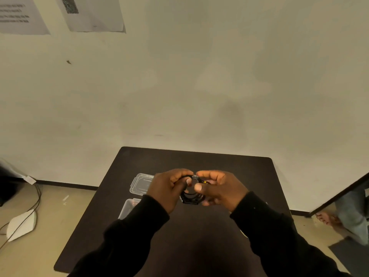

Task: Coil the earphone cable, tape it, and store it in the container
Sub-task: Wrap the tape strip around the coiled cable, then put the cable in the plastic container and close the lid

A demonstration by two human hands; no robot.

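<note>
Black earphone cable [192, 197], coiled, pinched between both hands above the dark table [199, 236].

Held over the table's middle: left hand [169, 187] closed on the coil's left side, right hand [218, 188] closed on its right, fingertips meeting at the top. Bare tabletop toward the table's far edge and right edge. Left of the hands on the table, clear plastic lid [140, 183] lying flat, clear container [129, 207] just nearer, contents unclear. Beyond the table, pale wall [199, 76]; left of the table, floor with loose cables [34, 204].
</note>
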